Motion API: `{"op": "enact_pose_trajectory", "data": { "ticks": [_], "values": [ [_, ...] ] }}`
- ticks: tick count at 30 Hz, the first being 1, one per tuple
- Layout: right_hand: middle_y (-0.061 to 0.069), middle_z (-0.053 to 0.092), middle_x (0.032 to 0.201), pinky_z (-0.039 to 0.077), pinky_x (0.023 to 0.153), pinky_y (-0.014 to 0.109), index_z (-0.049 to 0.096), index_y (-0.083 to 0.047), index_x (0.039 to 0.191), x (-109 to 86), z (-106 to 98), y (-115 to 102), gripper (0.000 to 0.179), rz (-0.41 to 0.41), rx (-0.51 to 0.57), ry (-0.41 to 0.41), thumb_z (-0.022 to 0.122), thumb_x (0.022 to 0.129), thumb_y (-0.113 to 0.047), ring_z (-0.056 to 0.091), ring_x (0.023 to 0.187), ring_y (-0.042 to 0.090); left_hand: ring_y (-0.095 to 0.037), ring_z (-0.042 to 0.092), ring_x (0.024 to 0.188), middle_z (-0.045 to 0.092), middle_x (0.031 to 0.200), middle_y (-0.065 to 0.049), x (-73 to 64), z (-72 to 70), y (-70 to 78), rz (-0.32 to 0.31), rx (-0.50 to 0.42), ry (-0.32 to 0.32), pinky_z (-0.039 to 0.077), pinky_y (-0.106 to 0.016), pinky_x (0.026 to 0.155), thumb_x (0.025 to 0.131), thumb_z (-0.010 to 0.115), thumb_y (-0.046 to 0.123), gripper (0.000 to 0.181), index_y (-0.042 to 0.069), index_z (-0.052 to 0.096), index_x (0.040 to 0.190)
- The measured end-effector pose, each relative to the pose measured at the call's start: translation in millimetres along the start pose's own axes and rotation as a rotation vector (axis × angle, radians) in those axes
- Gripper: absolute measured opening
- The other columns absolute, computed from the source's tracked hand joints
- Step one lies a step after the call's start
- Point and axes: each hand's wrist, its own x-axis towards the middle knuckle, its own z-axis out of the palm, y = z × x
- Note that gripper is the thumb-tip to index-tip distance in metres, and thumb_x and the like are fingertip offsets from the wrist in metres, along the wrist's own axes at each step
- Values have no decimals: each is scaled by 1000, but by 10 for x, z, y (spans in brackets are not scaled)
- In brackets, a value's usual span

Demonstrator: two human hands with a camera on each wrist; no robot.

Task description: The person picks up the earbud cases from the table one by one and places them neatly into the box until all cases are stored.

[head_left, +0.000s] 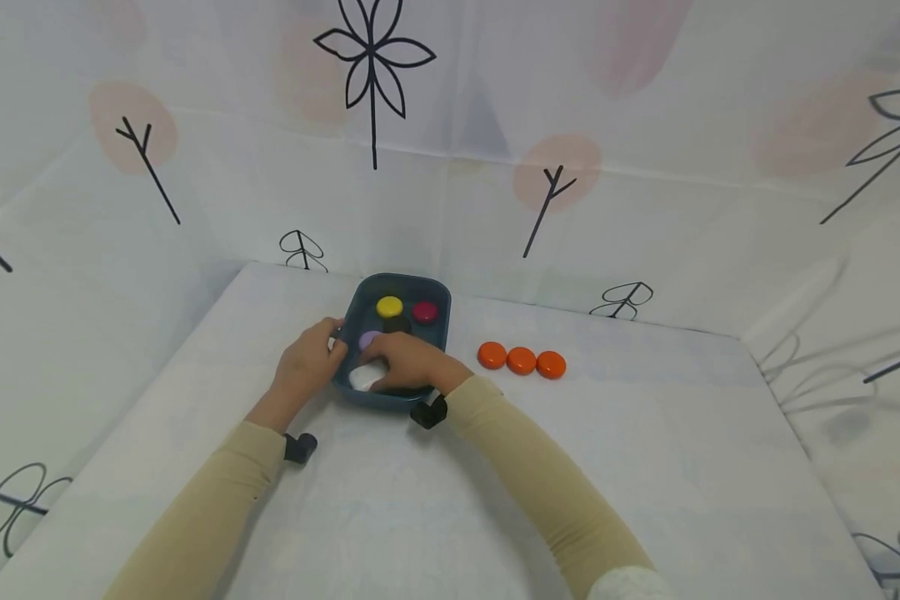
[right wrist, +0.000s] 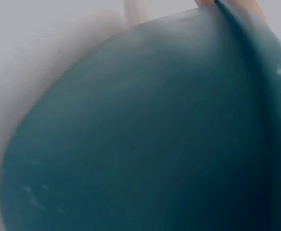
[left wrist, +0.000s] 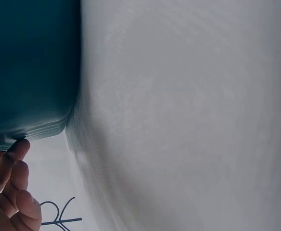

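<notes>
A dark teal plastic tray with rounded corners stands toward the back of the table. My left hand grips its left edge, thumb at the rim and fingers outside; the left wrist view catches the fingers against the tray wall. Reaching in from the right, my right hand pinches a white disc near the tray's front left corner. Around it in the tray lie a lilac disc, partly covered by the fingers, a black disc, a yellow disc and a dark red disc.
Three orange discs lie in a row on the white table, right of the tray. A patterned cloth backdrop rises behind the table's back edge. The tray's outer wall fills most of the right wrist view.
</notes>
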Motion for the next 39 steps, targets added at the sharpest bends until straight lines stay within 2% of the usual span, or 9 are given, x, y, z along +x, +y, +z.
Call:
{"op": "enact_pose_trajectory", "data": {
  "ticks": [8,14,22,26,32,39],
  "values": [
    [-8,57,106,43,85,23,61,-23,107,-63,-145,8,42,57,14,46,72,68,-33,49,92,5,-20,52,84,55,116,-10,19,11,0,-14,22,-19,44,-39,74,85,40,27,45,10,41,127],
    [-9,56,104,45,80,21,60,-24,107,-114,-230,28,42,59,4,58,71,68,-35,48,92,6,-21,51,84,54,117,-11,16,-5,8,-13,23,-36,44,-40,74,85,39,27,45,9,40,127],
    [-9,55,106,44,82,24,59,-22,106,-226,-370,87,41,84,35,100,70,69,-36,47,95,7,-22,53,89,54,117,-13,18,3,21,-9,23,-33,45,-42,78,86,40,24,44,7,40,126],
    [-9,55,104,43,79,23,60,-23,105,-274,-437,139,41,81,21,122,70,68,-37,47,91,6,-23,54,90,55,115,-13,18,-1,27,-13,23,-33,45,-42,77,86,40,24,44,7,39,127],
    [-11,53,99,42,73,22,59,-25,105,-384,-520,222,41,118,7,140,69,68,-39,47,86,6,-20,54,84,56,112,-11,21,-2,32,-11,18,-48,45,-39,71,86,40,23,46,7,36,129],
    [-9,53,99,43,75,24,58,-23,106,-539,-612,301,41,167,18,141,68,69,-38,48,87,10,-23,55,90,55,114,-13,5,-19,38,-8,17,-60,46,-42,76,87,39,24,47,7,34,130]
  ]
}}
